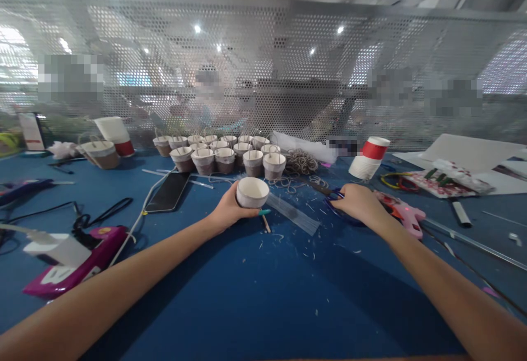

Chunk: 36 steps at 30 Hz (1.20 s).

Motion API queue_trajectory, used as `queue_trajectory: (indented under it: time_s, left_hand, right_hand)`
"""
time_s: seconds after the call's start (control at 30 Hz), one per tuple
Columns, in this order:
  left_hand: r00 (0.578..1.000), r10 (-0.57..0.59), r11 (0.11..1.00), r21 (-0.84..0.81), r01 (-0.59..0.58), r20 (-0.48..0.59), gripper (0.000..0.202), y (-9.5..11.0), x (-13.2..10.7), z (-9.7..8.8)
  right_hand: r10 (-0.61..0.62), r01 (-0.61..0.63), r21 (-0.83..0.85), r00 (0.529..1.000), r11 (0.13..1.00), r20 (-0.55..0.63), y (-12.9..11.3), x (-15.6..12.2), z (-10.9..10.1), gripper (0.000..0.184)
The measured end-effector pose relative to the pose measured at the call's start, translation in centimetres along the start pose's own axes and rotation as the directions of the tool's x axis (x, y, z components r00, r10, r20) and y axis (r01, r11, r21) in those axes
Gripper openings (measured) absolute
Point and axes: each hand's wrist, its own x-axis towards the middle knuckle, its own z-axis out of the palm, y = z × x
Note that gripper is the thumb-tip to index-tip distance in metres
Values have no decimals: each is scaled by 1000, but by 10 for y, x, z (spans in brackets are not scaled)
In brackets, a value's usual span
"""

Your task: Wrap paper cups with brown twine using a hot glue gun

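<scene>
My left hand (pixel 230 210) is wrapped round a small white cup (pixel 252 192), its opening tilted up toward me. A teal-tipped nail shows at the thumb in front of the cup. My right hand (pixel 356 203) grips the blue handles of a pair of scissors (pixel 335 196), whose dark blades point left and away. Beneath and beside the cup lie clear plastic strips (pixel 296 215) and a short brown stick (pixel 267 225). Behind my left hand stand several small cups with string handles (pixel 224 159), grouped in rows. A tangle of brown string (pixel 302 162) lies to their right.
On the left are a magenta power strip (pixel 99 237) with a white plug and a black phone (pixel 168 192). A pink glue gun (pixel 405 214) lies right of my right hand. A stack of paper cups (pixel 369 157) stands farther back, before a perforated metal screen (pixel 255 64).
</scene>
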Motion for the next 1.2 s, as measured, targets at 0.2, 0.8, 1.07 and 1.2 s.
queue_trajectory:
  time_s: [0.2,0.8,1.07,1.2]
  left_hand:
    - [996,-90,986,-138,90,6,65,1,-1,2]
    - [900,-435,756,-558,342,-37,30,13,9,-13]
    - [939,-344,863,-402,307,-21,33,0,12,-16]
    - [941,-337,850,-440,290,-31,31,-1,12,-16]
  right_hand:
    - [-10,10,4,1000,1000,-2,4,3,4,23]
    - [-45,45,41,999,998,-15,5,6,7,22]
    - [-22,23,46,999,999,-27,1,2,1,21]
    - [-19,24,56,996,998,-85,-2,-2,-3,21]
